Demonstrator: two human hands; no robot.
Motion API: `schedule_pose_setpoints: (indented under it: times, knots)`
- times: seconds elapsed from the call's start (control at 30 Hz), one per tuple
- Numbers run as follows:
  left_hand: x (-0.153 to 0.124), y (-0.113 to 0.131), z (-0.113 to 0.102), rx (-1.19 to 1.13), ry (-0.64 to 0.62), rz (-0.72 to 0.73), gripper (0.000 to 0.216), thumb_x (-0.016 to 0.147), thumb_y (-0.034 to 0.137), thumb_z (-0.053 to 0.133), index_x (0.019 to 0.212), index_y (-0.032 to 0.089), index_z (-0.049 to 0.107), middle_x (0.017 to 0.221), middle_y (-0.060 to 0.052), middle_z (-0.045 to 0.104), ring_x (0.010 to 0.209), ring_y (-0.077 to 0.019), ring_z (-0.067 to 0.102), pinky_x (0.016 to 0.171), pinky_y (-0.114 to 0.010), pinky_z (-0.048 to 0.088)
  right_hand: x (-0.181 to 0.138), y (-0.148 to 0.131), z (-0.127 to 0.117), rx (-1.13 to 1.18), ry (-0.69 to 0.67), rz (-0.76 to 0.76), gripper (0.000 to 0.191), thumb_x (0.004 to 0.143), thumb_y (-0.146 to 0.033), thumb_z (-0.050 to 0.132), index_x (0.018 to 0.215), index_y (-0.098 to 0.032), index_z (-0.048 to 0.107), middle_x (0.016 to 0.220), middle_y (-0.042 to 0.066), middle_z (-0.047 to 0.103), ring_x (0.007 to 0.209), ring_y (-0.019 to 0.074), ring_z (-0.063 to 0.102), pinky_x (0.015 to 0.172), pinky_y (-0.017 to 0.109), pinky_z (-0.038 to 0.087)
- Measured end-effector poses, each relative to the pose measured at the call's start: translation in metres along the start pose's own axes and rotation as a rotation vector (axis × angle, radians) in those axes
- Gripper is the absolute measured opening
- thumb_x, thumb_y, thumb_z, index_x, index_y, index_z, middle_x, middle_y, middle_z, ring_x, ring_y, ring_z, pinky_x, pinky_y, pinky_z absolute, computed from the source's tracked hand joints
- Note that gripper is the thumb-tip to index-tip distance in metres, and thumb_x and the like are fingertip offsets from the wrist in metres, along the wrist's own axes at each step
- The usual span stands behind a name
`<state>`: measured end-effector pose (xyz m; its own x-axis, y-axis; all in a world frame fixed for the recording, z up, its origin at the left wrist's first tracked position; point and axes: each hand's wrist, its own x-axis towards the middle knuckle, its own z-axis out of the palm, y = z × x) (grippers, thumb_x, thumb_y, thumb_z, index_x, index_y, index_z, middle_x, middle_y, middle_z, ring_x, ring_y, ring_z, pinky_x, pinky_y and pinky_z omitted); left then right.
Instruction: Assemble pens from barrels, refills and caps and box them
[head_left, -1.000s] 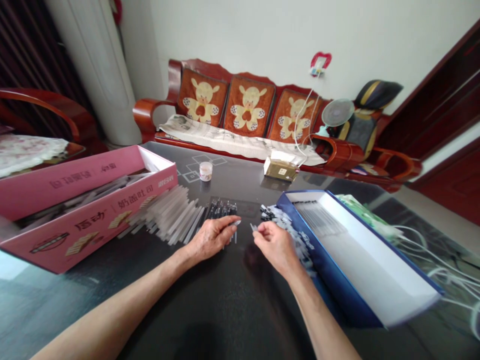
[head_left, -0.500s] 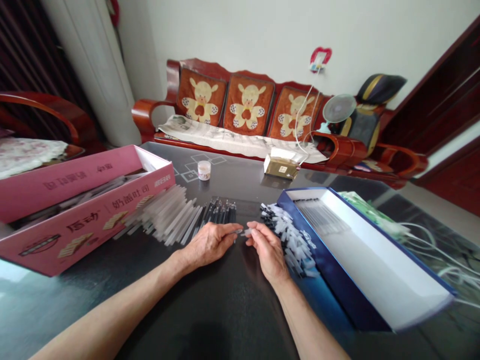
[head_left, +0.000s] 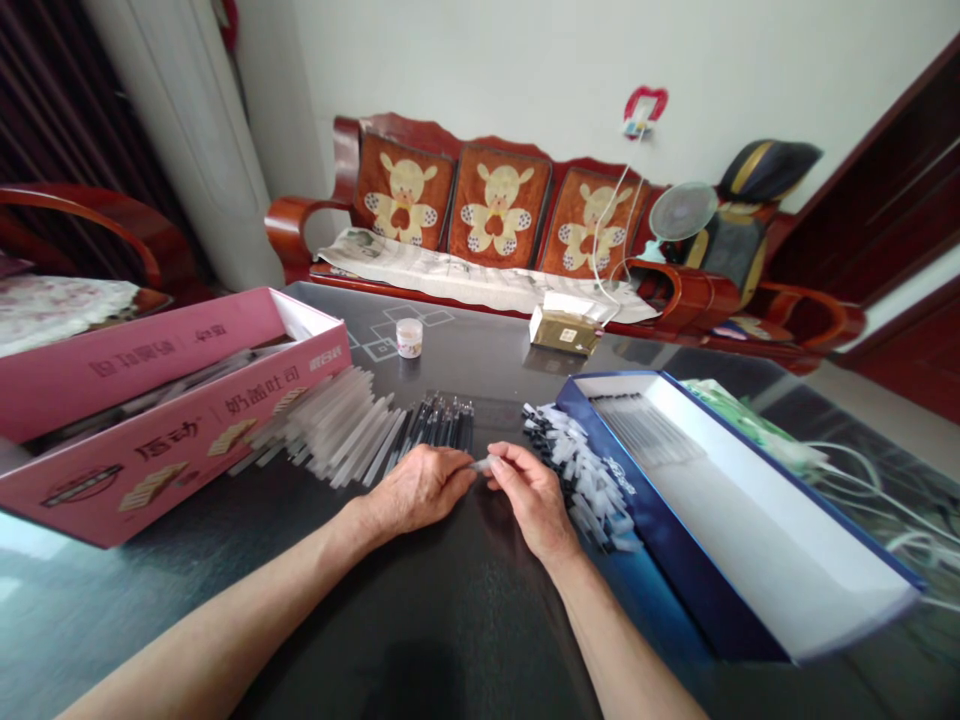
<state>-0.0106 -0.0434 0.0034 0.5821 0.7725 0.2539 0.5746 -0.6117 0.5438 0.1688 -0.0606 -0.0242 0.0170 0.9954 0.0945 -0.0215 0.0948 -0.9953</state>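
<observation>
Your left hand (head_left: 420, 490) and right hand (head_left: 531, 495) meet above the dark glossy table (head_left: 450, 620), close to its middle, with a small pale piece (head_left: 482, 464) between their fingertips; your left thumb and forefinger are pressed together at one end of it, while your right thumb and forefinger pinch the other end (how far it runs in under your fingers is hidden); your remaining fingers curl in towards the palms. Just beyond your left hand lies a row of slim black rods (head_left: 439, 425), side by side on the table; to the left of these, a fanned heap of translucent tubes (head_left: 341, 430) reaches to the pink box (head_left: 165, 450), which has more long pieces inside. Just right of your right hand, a pile of short white and black caps (head_left: 589, 480) lies against the long blue box (head_left: 757, 520); clear dark-tipped rods (head_left: 646, 430) lie in that box's far end. Farther back on the table stand a small round jar (head_left: 409, 338) and, to its right, a gold tissue box (head_left: 568, 332).
</observation>
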Motion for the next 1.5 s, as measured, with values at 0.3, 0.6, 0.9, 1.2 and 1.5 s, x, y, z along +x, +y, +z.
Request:
schedule_pose_setpoints:
  times: [0.3, 0.6, 0.9, 1.2, 1.5]
  knots:
    - [-0.001, -0.002, 0.004, 0.123, 0.048, 0.060, 0.031, 0.094, 0.027, 0.038, 0.071, 0.016, 0.055, 0.067, -0.002, 0.051, 0.058, -0.0100, 0.050, 0.058, -0.022, 0.037, 0.000, 0.001, 0.000, 0.023, -0.017, 0.028, 0.025, 0.075, -0.037, 0.068, 0.091, -0.017, 0.069, 0.076, 0.002, 0.070, 0.065, 0.0142, 0.063, 0.068, 0.029, 0.053]
    - [-0.004, -0.005, 0.007, 0.234, 0.062, 0.105, 0.031, 0.096, 0.027, 0.034, 0.076, 0.015, 0.055, 0.071, -0.002, 0.051, 0.058, -0.0095, 0.049, 0.056, -0.020, 0.039, -0.002, 0.001, 0.003, 0.058, 0.038, 0.075, 0.028, 0.070, -0.038, 0.072, 0.087, -0.016, 0.070, 0.063, 0.000, 0.066, 0.059, 0.0136, 0.061, 0.062, 0.028, 0.052]
    - [-0.002, -0.003, 0.005, 0.160, 0.041, 0.081, 0.030, 0.095, 0.027, 0.036, 0.076, 0.015, 0.055, 0.071, -0.002, 0.052, 0.061, -0.0105, 0.051, 0.059, -0.021, 0.040, -0.003, 0.002, 0.008, 0.148, 0.053, 0.118, 0.030, 0.068, -0.039, 0.073, 0.087, -0.017, 0.067, 0.069, 0.000, 0.066, 0.061, 0.0130, 0.060, 0.066, 0.029, 0.053]
    - [-0.005, -0.002, 0.000, 0.258, 0.042, 0.126, 0.040, 0.090, 0.025, 0.042, 0.129, 0.016, 0.045, 0.095, -0.008, 0.060, 0.077, -0.0165, 0.061, 0.067, -0.025, 0.048, -0.007, -0.011, 0.005, -0.240, -0.108, -0.124, 0.007, 0.078, -0.026, 0.060, 0.081, -0.019, 0.061, 0.071, -0.002, 0.060, 0.062, 0.0115, 0.055, 0.059, 0.022, 0.045]
    - [-0.003, -0.006, 0.003, 0.442, 0.214, 0.378, 0.045, 0.090, 0.021, 0.047, 0.135, 0.016, 0.040, 0.104, -0.011, 0.061, 0.093, -0.0220, 0.059, 0.083, -0.037, 0.050, -0.017, -0.033, 0.002, -0.978, -0.188, -0.376, 0.014, 0.083, -0.013, 0.052, 0.088, -0.019, 0.064, 0.085, 0.004, 0.059, 0.081, 0.0155, 0.059, 0.076, 0.025, 0.047]
